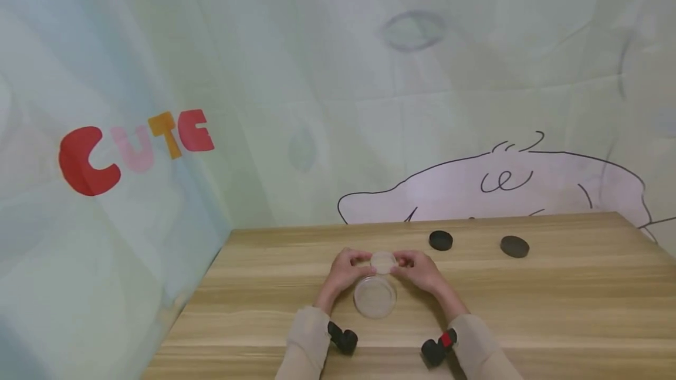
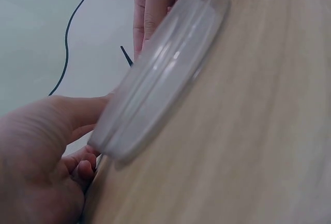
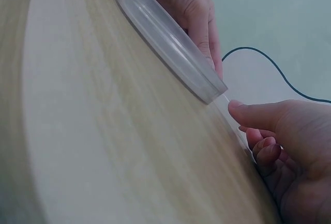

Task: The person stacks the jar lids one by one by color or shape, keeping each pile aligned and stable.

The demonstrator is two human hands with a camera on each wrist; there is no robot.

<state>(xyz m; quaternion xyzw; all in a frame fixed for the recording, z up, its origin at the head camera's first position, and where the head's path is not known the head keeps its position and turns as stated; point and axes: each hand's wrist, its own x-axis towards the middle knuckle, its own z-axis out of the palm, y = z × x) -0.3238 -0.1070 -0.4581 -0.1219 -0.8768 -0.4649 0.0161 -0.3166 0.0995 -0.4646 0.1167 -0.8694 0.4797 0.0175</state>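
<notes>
Both hands meet over the middle of the table at a small transparent round disc (image 1: pixel 382 263). My left hand (image 1: pixel 348 270) pinches its left edge, and my right hand (image 1: pixel 419 271) pinches the right edge with thumb and fingers. Just on the near side of it lies a larger transparent round dish (image 1: pixel 375 297), flat on the wood. From the left wrist, this larger dish (image 2: pixel 160 74) shows a stepped side wall and hides the small disc. In the right wrist view the right thumb (image 3: pixel 258 114) extends close past the dish's end, its other fingers curled underneath.
Toward the back of the wooden table (image 1: pixel 554 309) are two black round pieces: a shallow one with a raised rim (image 1: pixel 440 240) and a flat-looking one (image 1: pixel 514 246) farther right. A printed curtain (image 1: pixel 317 75) hangs behind the table and along its left side.
</notes>
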